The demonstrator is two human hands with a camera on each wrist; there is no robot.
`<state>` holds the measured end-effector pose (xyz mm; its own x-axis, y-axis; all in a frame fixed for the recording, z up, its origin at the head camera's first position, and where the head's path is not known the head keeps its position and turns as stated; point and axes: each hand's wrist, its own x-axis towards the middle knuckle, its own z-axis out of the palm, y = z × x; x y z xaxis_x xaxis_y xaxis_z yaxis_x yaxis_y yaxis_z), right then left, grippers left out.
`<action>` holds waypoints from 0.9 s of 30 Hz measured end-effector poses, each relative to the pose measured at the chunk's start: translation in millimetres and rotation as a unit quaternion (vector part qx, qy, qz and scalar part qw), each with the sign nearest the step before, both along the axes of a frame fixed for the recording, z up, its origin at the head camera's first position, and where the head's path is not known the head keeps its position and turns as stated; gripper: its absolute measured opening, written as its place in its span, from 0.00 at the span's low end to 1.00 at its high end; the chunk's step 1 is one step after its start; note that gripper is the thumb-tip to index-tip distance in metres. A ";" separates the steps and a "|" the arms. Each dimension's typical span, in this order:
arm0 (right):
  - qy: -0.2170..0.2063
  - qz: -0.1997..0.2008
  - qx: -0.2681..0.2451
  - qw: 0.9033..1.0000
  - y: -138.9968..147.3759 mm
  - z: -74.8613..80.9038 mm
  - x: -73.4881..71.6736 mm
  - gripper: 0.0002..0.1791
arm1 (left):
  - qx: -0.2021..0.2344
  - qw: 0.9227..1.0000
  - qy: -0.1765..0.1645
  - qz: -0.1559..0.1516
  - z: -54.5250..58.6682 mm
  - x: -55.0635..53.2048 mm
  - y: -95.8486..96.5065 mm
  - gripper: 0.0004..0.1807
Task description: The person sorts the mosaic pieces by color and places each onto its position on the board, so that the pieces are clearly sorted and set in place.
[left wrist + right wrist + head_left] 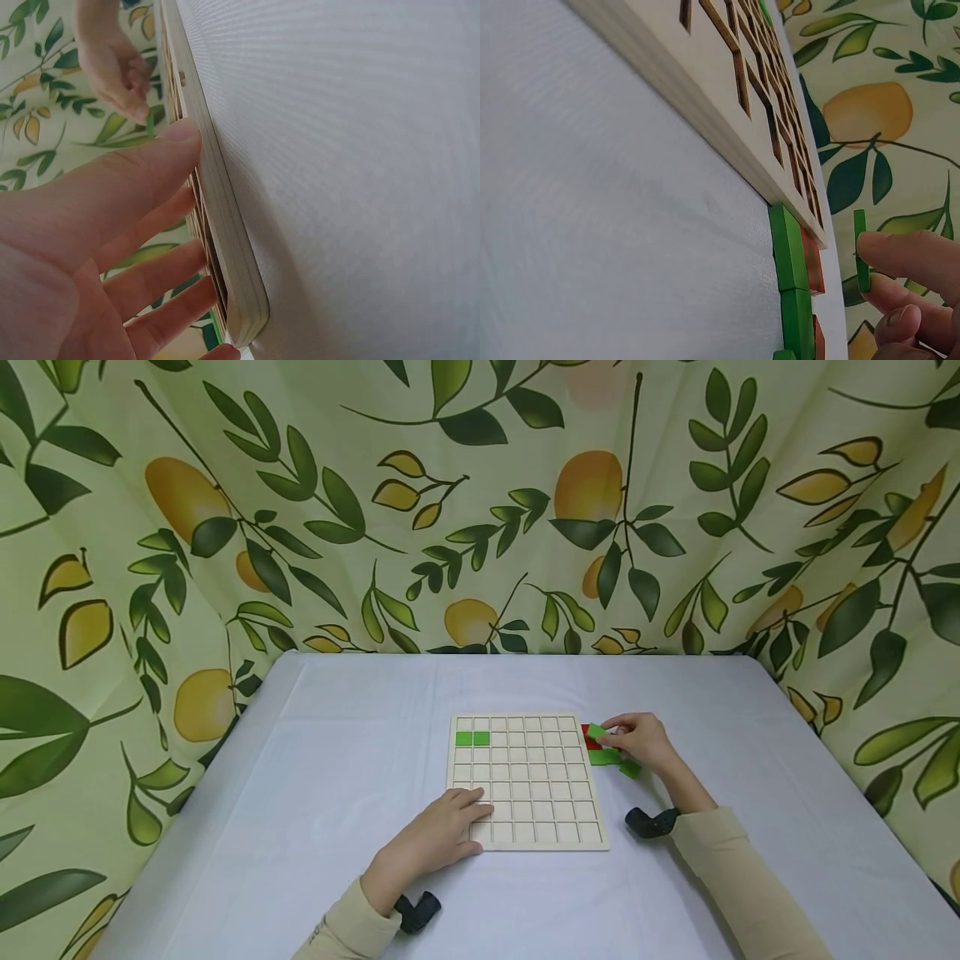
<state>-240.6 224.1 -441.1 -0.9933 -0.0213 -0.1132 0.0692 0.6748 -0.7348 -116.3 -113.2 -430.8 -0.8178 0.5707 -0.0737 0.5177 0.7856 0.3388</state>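
A wooden grid board (525,791) lies on the table, with two green square tiles (472,738) side by side in its second row at the left. My left hand (435,831) rests on the board's near left corner, fingers spread; in the left wrist view the thumb (150,172) touches the board's edge. Beyond the board's right side my right hand (643,739) pinches a thin green tile (861,251) between thumb and finger, held above the others. Below it are red tiles (811,262) and green tiles (786,247) beside the board.
A white cloth (337,760) covers the table. Leaf-and-fruit patterned fabric (480,510) hangs behind and at both sides. Black wrist devices (651,823) are at both wrists. One green tile (630,767) lies askew near the right hand.
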 end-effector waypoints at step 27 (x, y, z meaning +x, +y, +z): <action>0.025 0.025 -0.011 0.999 -21.9 5.6 0.7 0.18 | -0.005 1.000 0.003 -0.002 1.3 0.7 0.3 0.28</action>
<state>-239.9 202.2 -435.5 -0.9954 -0.0733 -0.0624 -0.0016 0.6599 -0.7514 -115.6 -112.9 -429.4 -0.8164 0.5727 -0.0742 0.5222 0.7870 0.3286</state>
